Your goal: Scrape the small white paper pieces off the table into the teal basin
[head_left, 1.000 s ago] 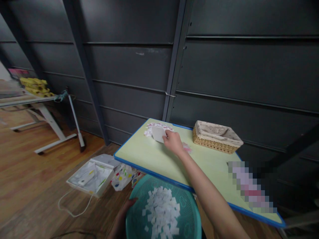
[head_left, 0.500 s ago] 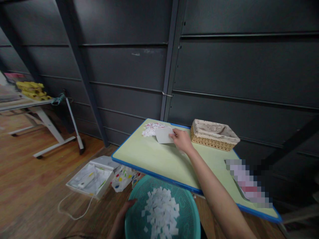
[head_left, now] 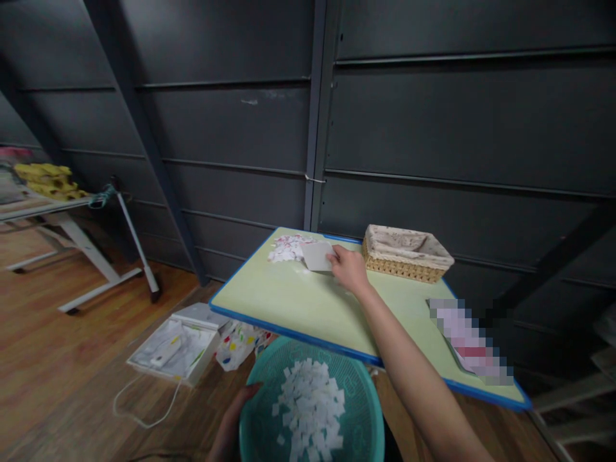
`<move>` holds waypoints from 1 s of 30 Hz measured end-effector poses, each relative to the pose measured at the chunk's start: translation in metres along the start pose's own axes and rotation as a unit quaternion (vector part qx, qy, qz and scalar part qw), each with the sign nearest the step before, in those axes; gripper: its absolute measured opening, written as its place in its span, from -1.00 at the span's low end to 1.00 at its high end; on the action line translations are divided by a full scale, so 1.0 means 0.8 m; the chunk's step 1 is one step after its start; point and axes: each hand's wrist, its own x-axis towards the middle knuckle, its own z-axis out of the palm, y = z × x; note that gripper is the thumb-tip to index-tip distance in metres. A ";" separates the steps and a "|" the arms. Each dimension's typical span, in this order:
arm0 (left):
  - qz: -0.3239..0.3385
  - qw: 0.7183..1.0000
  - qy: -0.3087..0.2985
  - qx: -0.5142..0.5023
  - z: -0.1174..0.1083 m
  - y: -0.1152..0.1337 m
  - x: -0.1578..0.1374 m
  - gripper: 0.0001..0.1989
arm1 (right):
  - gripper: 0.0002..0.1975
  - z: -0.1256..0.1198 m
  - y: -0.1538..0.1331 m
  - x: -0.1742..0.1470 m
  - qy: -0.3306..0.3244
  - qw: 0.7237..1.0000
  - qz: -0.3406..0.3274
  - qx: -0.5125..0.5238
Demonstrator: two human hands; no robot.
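Right hand (head_left: 349, 268) pinching white card (head_left: 318, 256) beside paper scraps (head_left: 285, 249), counter (head_left: 269, 305) far left. Left hand (head_left: 239, 405) gripping teal perforated basket (head_left: 378, 410), near, white paper squares (head_left: 310, 404) inside.

The card (head_left: 316, 256) in my right grip (head_left: 349, 268) is plain off-white. I see the heap (head_left: 287, 248) as white flecked with pinkish red. The bench (head_left: 269, 295) is pale yellow-green, edged in bright blue. The basin (head_left: 363, 410) is teal, its scraps (head_left: 312, 407) white. The wicker basket (head_left: 402, 266) is woven straw-tan, its lining (head_left: 385, 236) cream with a faint darker print. The bag (head_left: 235, 346) is white, spotted red, yellow, blue and green.
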 end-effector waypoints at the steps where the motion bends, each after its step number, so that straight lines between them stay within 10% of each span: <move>1: 0.006 1.000 0.004 0.006 0.001 0.000 -0.002 -0.33 | -0.70 -0.001 0.001 0.000 0.003 1.000 0.005 -0.005; 30: 0.007 1.000 -0.005 0.022 0.007 0.001 -0.004 -0.24 | -0.66 -0.005 0.002 -0.001 0.007 0.999 0.030 0.029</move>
